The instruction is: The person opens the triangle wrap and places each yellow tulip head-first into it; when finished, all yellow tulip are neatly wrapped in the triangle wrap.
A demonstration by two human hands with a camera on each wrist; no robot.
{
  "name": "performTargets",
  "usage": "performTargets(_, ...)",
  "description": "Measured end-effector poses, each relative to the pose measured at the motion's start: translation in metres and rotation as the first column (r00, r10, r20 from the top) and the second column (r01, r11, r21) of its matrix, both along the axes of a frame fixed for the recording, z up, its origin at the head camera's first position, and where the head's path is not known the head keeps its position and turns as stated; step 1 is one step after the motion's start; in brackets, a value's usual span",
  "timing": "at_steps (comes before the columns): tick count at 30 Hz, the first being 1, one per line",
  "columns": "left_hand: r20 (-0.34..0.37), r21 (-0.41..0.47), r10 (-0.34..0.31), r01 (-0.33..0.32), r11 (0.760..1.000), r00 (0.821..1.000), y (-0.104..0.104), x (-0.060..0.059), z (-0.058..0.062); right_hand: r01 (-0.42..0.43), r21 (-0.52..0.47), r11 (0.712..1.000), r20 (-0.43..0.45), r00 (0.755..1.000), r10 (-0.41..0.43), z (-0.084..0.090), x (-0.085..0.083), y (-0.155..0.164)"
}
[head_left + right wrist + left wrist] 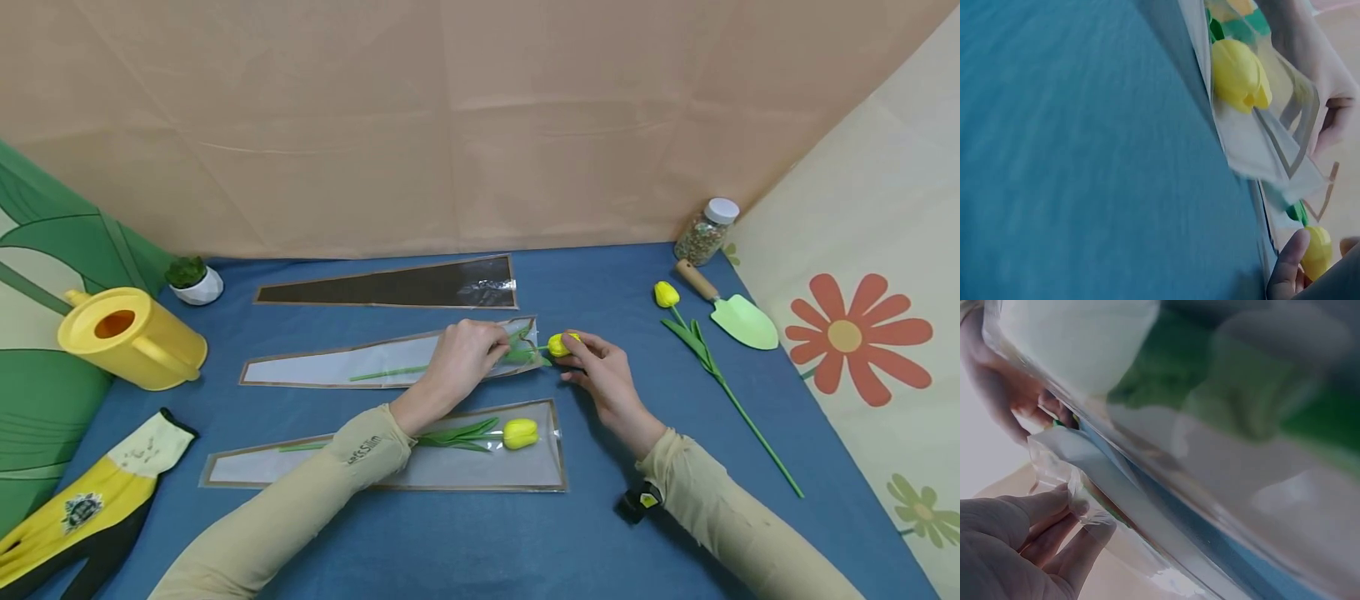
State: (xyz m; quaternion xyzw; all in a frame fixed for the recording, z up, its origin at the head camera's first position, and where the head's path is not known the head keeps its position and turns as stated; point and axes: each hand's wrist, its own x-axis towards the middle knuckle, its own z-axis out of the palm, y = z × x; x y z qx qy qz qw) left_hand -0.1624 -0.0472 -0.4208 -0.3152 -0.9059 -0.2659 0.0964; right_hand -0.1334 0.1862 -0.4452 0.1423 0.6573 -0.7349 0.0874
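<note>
My left hand pinches the upper edge of the middle clear flower sleeve near its wide right end; the left wrist view shows the crinkled film between thumb and fingers. A yellow tulip has its green stem and leaves inside that sleeve, and its bloom sticks out past the opening. My right hand holds the bloom between thumb and fingers, with the bloom also seen in the right wrist view. Nearer me lies another sleeve with a yellow tulip wholly inside, partly behind my left forearm.
A black-looking sleeve lies farther back. To the right are a loose yellow tulip, a green trowel and a jar. On the left stand a potted plant and yellow watering can, with a glove nearer.
</note>
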Motion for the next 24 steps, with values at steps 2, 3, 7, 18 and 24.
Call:
performTargets(2,0.004,-0.004,-0.002,0.002,1.0,1.0,0.0,0.0,0.0,-0.009,0.025,1.0,-0.016,1.0,0.009,-0.001,0.0,0.004)
performTargets(3,0.006,-0.005,-0.003,0.003,1.0,1.0,0.0,0.0,0.0,-0.018,0.039,0.999,-0.024,1.0,0.019,0.0,0.001,0.006)
performTargets(7,0.012,-0.018,-0.003,0.003,1.0,1.0,0.0,0.0,0.0,-0.055,0.105,0.993,-0.06,0.996,0.061,-0.001,0.001,0.014)
performTargets(18,0.019,-0.035,-0.004,0.005,0.999,1.0,0.002,0.001,-0.001,-0.116,0.048,0.992,-0.091,0.989,0.12,-0.002,0.001,0.023)
performTargets(24,0.023,-0.045,-0.003,0.004,0.999,1.0,0.005,0.002,-0.001,-0.121,0.032,0.992,-0.081,0.989,0.123,-0.003,0.0,0.017)
